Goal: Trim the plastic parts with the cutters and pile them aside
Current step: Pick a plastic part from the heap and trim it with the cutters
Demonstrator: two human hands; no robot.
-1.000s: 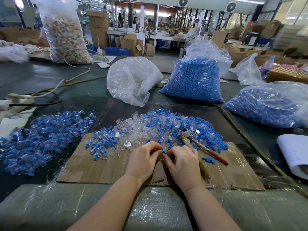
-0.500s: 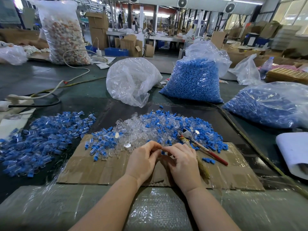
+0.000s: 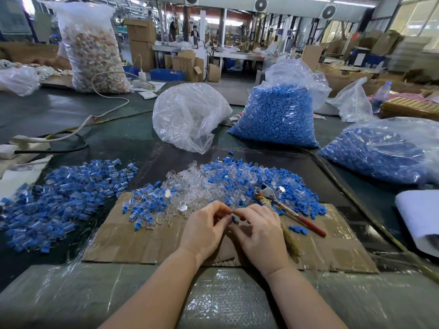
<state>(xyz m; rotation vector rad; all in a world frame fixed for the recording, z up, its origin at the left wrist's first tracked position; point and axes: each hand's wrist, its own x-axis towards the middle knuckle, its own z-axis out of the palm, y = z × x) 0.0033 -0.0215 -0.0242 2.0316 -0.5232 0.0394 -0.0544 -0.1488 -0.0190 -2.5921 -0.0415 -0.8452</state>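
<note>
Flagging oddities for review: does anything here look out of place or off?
The cutters lie unused on the cardboard beside the right hand, though the task is trimming. Both hands pinch one small blue part. Nothing looks spilled or damaged.

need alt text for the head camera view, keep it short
Two bare hands, left hand and right hand, pinch a small blue plastic part together over cardboard. Red-handled cutters lie unused beside a mixed pile of clear and blue parts.

Fingers (image 3: pixel 223 213) of both hands mostly hide the blue part (image 3: pixel 233 218).
</note>
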